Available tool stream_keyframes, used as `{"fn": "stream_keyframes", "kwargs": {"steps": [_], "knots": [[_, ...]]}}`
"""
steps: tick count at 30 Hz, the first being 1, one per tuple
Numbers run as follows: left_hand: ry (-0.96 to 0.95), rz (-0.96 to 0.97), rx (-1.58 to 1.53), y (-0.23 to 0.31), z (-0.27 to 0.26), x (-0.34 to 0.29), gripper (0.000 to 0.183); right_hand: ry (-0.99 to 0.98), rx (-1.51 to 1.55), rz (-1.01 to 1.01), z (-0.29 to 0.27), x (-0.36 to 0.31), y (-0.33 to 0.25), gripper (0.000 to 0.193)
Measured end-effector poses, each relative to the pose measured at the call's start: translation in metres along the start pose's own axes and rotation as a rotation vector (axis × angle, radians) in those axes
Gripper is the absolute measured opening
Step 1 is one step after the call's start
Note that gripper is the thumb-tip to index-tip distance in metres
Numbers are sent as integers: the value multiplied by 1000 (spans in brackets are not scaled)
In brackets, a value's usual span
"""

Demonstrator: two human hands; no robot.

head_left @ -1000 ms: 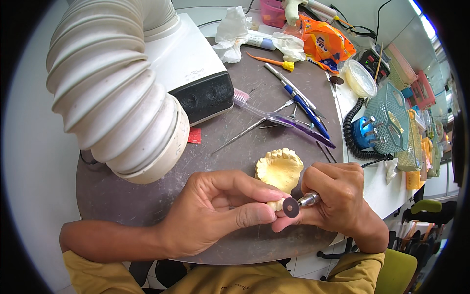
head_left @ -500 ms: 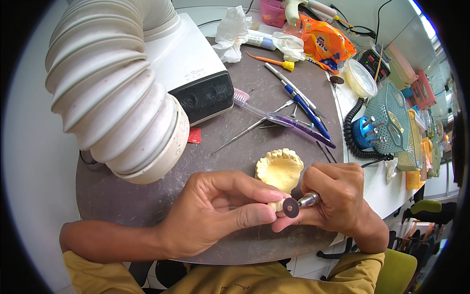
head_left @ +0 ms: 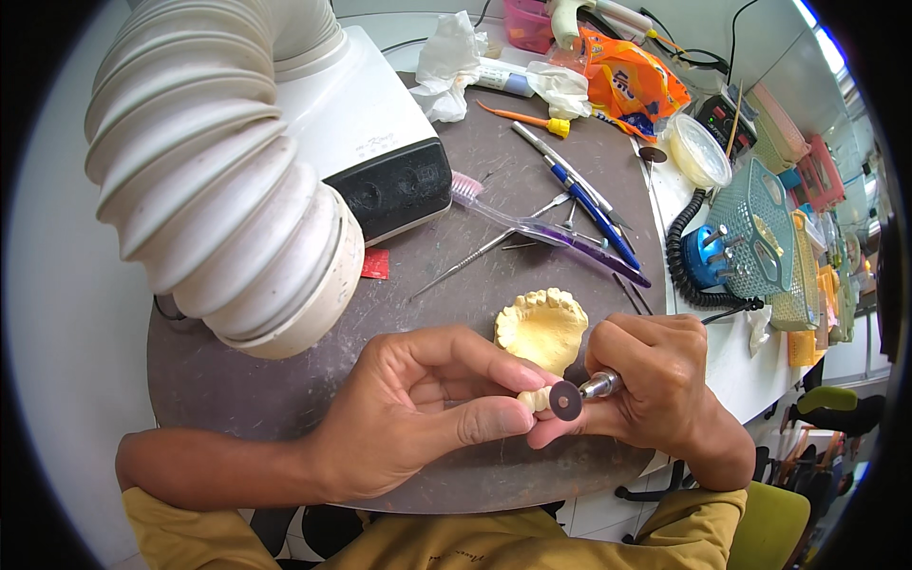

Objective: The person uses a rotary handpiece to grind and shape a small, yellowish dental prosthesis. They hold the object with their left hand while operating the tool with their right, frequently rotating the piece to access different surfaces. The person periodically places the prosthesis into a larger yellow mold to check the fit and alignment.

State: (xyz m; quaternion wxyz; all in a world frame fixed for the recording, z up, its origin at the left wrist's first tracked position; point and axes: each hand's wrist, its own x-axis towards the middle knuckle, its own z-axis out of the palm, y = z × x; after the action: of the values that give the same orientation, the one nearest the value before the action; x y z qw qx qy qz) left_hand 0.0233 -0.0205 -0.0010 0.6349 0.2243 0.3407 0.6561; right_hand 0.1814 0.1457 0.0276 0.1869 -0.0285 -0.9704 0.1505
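Note:
Between the thumb and fingers of my left hand (head_left: 418,408) is a small cream dental bridge (head_left: 536,399), partly covered by the fingertips. My right hand (head_left: 651,380) is wrapped round a dental handpiece (head_left: 600,385) with a silver nose. A dark round cutting disc (head_left: 566,401) on its tip is right beside the bridge; whether they touch I cannot tell. My right thumb reaches under the disc toward the left fingertips. Just beyond both hands, a yellow plaster dental model (head_left: 541,328) rests on the table.
A ribbed white suction hose (head_left: 218,190) hangs at the left beside a white box (head_left: 370,114). Farther back lie a purple toothbrush (head_left: 560,236), a blue pen (head_left: 598,214) and several metal tools. Baskets (head_left: 755,228) and an orange packet (head_left: 632,81) stand at the right and back.
Both hands hold nearly the same pose. The disc and bridge have shifted very slightly, and the view has moved a touch.

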Motion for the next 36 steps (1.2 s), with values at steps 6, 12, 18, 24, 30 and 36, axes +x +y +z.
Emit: {"fn": "stream_keyframes", "kwargs": {"steps": [6, 12, 18, 24, 30, 36], "knots": [[3, 5, -16, -1, 1, 0, 21, 7, 2, -8, 0, 0, -1, 62], [9, -1, -12, -1, 1, 0, 20, 11, 5, -13, 1, 0, 0, 62], [9, -13, -6, 1, 1, 0, 20, 9, 1, -12, 0, 0, 0, 62], [3, -9, -22, 0, 1, 0, 18, 22, 2, -20, 1, 0, -1, 62], [-3, -7, -27, -1, 0, 0, 18, 19, 1, -18, 1, 0, 0, 62], [1, -6, -25, -1, 0, 0, 18, 17, -3, -20, 1, 0, -1, 62]]}}
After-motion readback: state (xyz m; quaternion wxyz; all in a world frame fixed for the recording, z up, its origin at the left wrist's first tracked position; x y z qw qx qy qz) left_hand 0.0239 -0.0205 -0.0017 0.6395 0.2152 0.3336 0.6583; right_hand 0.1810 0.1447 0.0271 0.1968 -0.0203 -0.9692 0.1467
